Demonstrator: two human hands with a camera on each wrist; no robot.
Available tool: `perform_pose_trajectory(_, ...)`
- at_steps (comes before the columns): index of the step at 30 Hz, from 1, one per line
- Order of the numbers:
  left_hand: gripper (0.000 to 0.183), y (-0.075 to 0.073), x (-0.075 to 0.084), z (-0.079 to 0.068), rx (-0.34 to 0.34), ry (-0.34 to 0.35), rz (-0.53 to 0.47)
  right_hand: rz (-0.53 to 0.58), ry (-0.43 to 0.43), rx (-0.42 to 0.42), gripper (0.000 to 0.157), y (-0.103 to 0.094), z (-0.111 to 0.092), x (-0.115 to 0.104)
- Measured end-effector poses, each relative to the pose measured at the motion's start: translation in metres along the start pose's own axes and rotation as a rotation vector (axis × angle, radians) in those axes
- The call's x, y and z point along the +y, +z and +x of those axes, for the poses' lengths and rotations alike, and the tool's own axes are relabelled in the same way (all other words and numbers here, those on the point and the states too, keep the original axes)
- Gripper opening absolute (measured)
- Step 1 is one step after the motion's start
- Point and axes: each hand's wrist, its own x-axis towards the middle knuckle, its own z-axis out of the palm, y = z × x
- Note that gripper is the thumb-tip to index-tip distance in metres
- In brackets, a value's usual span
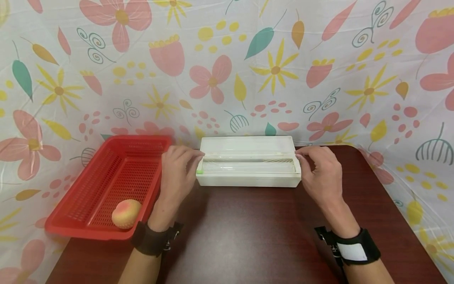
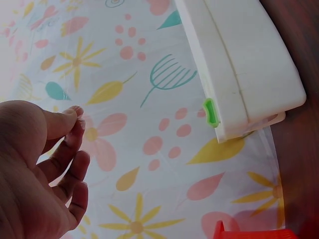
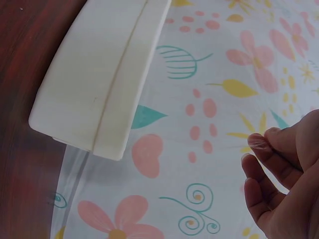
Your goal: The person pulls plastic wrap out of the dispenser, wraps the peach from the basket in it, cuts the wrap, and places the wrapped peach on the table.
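A white plastic-wrap dispenser box [image 1: 248, 180] lies lengthwise on the table, its lid [image 1: 247, 144] raised at the back. Inside it shows a roll of clear plastic wrap [image 1: 248, 167]. At the box's left end my left hand [image 1: 177, 169] pinches the wrap's edge between thumb and forefinger. Opposite, beyond the right end, my right hand [image 1: 322, 173] pinches the other side, where a thin see-through fold of wrap [image 3: 261, 145] shows at the fingertips. The film between the hands is nearly invisible. A small green slider [image 2: 211, 113] sits at the box's left corner.
A red perforated basket [image 1: 95, 232] stands left of the box, close beside my left forearm, with a peach-like round fruit [image 1: 126, 213] in its near corner. The dark wooden table [image 1: 241, 236] ends at a flowered curtain [image 1: 220, 47] behind the box.
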Motion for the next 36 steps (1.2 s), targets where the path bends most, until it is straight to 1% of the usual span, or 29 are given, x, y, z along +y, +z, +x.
perform_pose_trajectory(8, 0.008, -0.003, 0.002, 0.001, 0.016, 0.0, -0.014, 0.0, 0.004, 0.0, 0.01, -0.003, 0.001, -0.003)
perform_pose_trajectory(14, 0.008, -0.005, 0.004, 0.001, 0.018, 0.002, -0.018, 0.014, 0.0, 0.03, 0.01, -0.004, 0.002, -0.006)
perform_pose_trajectory(21, 0.008, -0.006, 0.006, 0.002, 0.046, 0.003, -0.047, 0.009, -0.003, 0.036, 0.01, -0.005, 0.003, -0.007)
perform_pose_trajectory(31, 0.008, -0.01, 0.008, 0.004, 0.035, 0.005, -0.031, 0.008, 0.006, 0.029, 0.009, -0.008, 0.004, -0.009)
perform_pose_trajectory(36, 0.008, -0.012, 0.01, 0.004, 0.046, 0.009, -0.032, 0.01, 0.005, 0.032, 0.009, -0.009, 0.005, -0.009)
